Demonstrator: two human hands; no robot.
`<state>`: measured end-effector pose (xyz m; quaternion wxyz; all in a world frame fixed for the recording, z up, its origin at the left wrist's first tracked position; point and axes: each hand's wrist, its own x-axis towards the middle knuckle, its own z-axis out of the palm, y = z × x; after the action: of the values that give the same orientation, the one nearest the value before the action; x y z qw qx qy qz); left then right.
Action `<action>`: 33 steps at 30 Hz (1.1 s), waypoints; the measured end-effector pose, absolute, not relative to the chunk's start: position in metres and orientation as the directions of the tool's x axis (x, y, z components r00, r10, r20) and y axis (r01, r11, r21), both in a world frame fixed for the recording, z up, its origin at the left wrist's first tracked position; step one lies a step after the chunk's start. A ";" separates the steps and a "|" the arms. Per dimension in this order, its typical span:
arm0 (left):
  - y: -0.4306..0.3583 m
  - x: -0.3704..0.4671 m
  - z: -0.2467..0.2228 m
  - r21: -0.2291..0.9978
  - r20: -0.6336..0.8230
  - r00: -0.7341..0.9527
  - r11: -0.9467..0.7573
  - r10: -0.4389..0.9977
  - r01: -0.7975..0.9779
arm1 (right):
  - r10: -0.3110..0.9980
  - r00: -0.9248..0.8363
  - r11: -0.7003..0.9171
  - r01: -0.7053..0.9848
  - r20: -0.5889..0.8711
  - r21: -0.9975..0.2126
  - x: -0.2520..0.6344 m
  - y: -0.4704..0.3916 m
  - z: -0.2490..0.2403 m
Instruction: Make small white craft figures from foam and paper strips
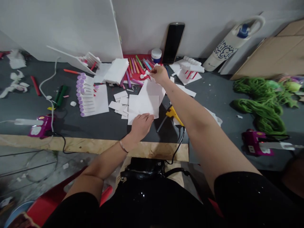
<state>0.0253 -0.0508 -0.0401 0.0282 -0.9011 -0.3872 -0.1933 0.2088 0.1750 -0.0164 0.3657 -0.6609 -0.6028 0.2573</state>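
Note:
My left hand (142, 126) is at the lower edge of a white card sheet (143, 104), its fingers bent together on the sheet's near right edge. Beneath that sheet another white sheet (152, 88) sticks out at an angle. Farther back, my right hand (159, 74) pinches at a small white piece (145, 74) beside the coloured markers (136, 66). The fingers partly hide what they hold. Small white card strips (121, 104) lie left of the sheets. Under my right forearm is a yellow glue gun (174, 114) with a grey stick.
At the left stands a white card model with purple-tipped rolls (85, 95). A phone (174, 42) and a white bottle (224, 47) lean on the back wall. Green yarn (261, 104) lies right. Purple power boxes (42, 126) with cables sit near the front edge.

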 end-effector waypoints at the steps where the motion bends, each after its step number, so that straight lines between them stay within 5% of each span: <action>1: -0.050 0.025 -0.040 0.098 0.370 0.624 -0.697 0.688 0.711 | 0.987 0.129 -0.004 0.617 0.097 -0.787 0.207 0.177 -0.017; 6: -0.051 0.025 -0.040 0.128 0.334 0.635 -0.701 0.697 0.702 | 0.992 0.025 0.079 0.658 0.127 -0.749 0.196 0.196 -0.024; 10: -0.050 0.026 -0.039 0.128 0.377 0.625 -0.707 0.683 0.696 | 0.971 -0.204 0.239 0.796 0.127 -0.556 0.194 0.212 -0.026; 15: -0.049 0.025 -0.040 0.129 0.397 0.622 -0.712 0.675 0.690 | 0.960 -0.273 0.272 0.870 0.057 -0.410 0.198 0.214 -0.020; 25: -0.049 0.027 -0.042 0.098 0.477 0.611 -0.729 0.632 0.678 | 0.980 0.080 -0.002 0.917 0.180 -0.399 0.258 0.214 0.002; 33: -0.050 0.026 -0.042 0.129 0.432 0.616 -0.721 0.659 0.681 | 0.987 -0.064 0.128 0.871 0.149 -0.473 0.260 0.229 -0.018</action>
<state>0.0256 -0.0498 -0.0420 0.0237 -0.8986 -0.3726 -0.2305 0.2599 0.2292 -0.0176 0.2212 -0.6472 -0.7178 0.1303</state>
